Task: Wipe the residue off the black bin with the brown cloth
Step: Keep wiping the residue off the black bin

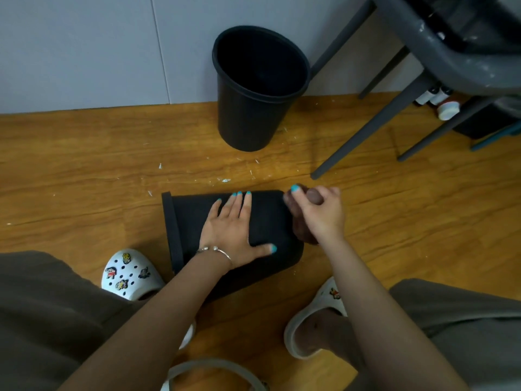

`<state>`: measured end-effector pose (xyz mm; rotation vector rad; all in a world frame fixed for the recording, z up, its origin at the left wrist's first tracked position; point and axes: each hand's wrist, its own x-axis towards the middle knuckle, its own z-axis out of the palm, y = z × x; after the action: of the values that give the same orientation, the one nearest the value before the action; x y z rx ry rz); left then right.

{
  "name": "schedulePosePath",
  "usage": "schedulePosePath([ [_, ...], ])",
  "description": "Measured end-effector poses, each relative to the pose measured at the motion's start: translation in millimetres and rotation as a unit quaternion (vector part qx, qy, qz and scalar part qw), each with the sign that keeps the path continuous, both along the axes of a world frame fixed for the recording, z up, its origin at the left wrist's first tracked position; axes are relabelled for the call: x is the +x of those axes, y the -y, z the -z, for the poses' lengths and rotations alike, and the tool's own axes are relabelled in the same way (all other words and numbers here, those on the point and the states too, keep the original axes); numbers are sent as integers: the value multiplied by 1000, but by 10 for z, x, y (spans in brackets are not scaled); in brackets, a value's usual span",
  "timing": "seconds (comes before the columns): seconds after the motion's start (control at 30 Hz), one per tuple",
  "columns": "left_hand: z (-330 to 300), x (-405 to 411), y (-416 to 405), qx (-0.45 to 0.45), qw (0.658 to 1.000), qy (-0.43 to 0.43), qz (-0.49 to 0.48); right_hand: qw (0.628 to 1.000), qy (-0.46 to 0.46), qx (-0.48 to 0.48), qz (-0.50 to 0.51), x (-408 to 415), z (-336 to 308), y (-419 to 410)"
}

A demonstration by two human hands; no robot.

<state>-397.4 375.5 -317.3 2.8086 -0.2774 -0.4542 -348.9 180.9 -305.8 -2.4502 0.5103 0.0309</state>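
Under my flat left palm [235, 231] the black bin [270, 221] on its side feels like matt plastic, faintly ribbed. The brown cloth [301, 224] bunched in my right hand [321, 215] looks soft and dull. The floor [84, 170] is glossy wood-grain, flecked white toward twelve o'clock, where a second bin [253, 108] stands, equally matt.

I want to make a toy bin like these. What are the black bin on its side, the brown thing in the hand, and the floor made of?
The tipped black bin looks like matte plastic: smooth, dull wall with a moulded rim band. The brown cloth, bunched in the right hand, seems soft fabric, since it crumples. The floor looks like wood or wood-print laminate, with grain lines and a slight sheen; which one I cannot tell.
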Motion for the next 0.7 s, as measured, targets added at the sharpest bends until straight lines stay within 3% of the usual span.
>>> schedulePosePath([
  [0.07, -109, -52, -74, -82, 994, 62, -38, 994, -46, -46, -88, -154, -4, -102],
  [0.13, -206, -191, -209, -70, 971, 180, -141, 989, -64, -76, -106, -228, 63, -125],
  [0.17, -231, -285, -281, -64, 954, 192, -222, 992, -64, -64, -89, -249, 68, -134],
  [0.2, -241, -378, -358, -79, 935, 158, -309, 994, -64, -53, -74, -261, 64, -142],
  [0.27, -249, -529, -458, -215, 861, 18, -461, 994, -73, -55, -67, -279, 39, -161],
  [0.33, -168, -590, -466, -373, 772, -33, -514, 994, -82, -49, -60, -292, -9, -184],
  [0.37, -140, -600, -463, -408, 755, -22, -512, 994, -88, -41, -54, -297, -49, -193],
  [0.5, -230, -480, -543, -446, 760, 3, -473, 993, -92, 7, -76, -260, -264, -280],
  [0.6, -512, -176, -694, -454, 820, 27, -347, 977, -47, 115, -174, -119, -607, -473],
  [0.7, -938, 233, -924, -414, 892, 67, -168, 939, -30, 153, -306, 170, -1034, -627],
])
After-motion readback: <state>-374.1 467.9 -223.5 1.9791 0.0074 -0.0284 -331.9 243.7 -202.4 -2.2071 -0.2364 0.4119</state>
